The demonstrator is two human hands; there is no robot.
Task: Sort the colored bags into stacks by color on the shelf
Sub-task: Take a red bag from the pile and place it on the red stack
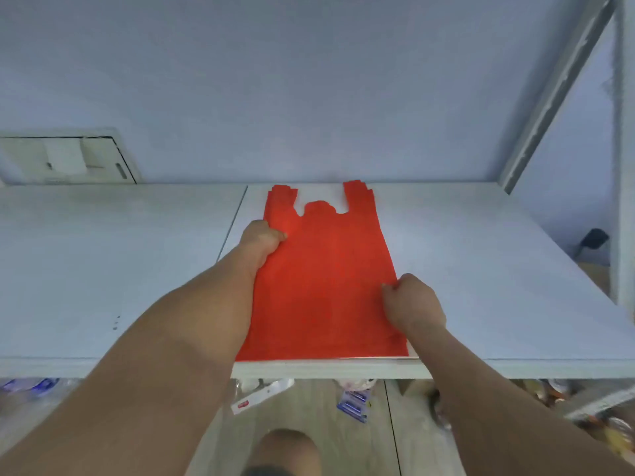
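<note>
A flat stack of red plastic bags (326, 276) lies on the white shelf (481, 269), handles pointing toward the back wall. My left hand (262, 240) grips the stack's left edge near the handles, thumb on top. My right hand (412, 302) pinches the right edge nearer the front, fingers curled round it. The bottom edge of the bags lines up with the shelf's front lip. No other colour of bag is in view.
A seam (233, 221) splits the shelf into two boards. A metal upright (563, 84) rises at the right. A white wall panel (65, 159) sits at the back left. Below the shelf, packets (354, 403) and other goods lie on lower levels.
</note>
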